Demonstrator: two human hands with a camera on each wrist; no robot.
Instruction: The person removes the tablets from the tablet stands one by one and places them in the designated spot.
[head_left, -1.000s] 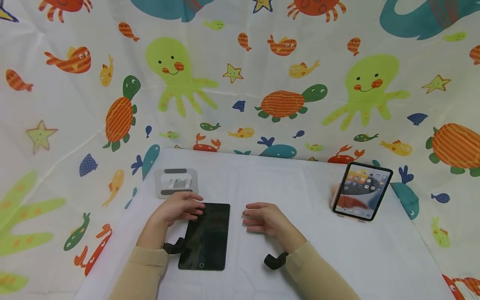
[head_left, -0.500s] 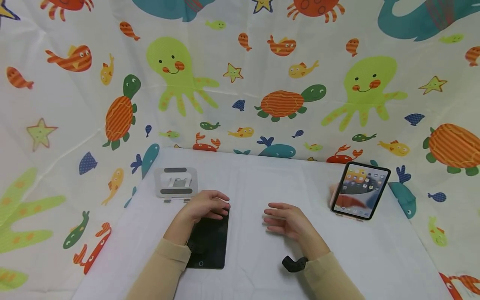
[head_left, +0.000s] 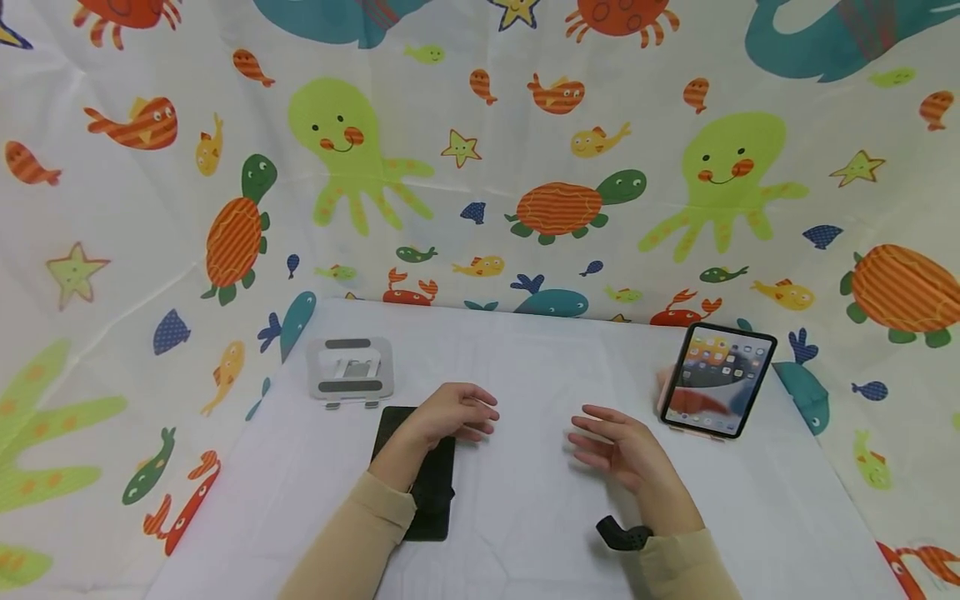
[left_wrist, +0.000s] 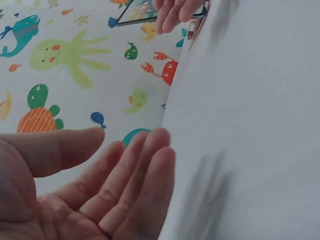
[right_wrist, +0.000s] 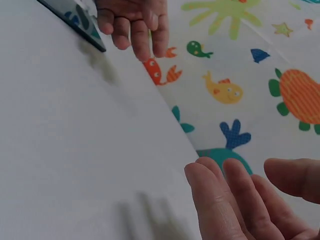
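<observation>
My left hand (head_left: 452,414) hovers over the upper right part of a black tablet (head_left: 431,492) with a dark screen, lying flat on the white table. Its fingers are relaxed and slightly bent, holding nothing; the forearm hides much of the tablet. To the right, my right hand (head_left: 618,446) hangs above the white cloth, palm turned inward and fingers loosely spread with nothing in them. Nearest to it is a second tablet (head_left: 720,379) with a lit home screen, propped up at a tilt on a pinkish stand (head_left: 664,382). Both wrist views show bare, relaxed fingers (left_wrist: 157,185).
A white and grey tablet stand (head_left: 350,369) with dark pads stands at the back left of the table (head_left: 525,517). Behind the table hangs a white curtain (head_left: 450,75) printed with sea animals. A black wrist camera (head_left: 624,534) sticks out from the right wrist.
Both hands have moved to the right, the left one across the black tablet and the right one towards the lit tablet. The tablets and the stand keep their places.
</observation>
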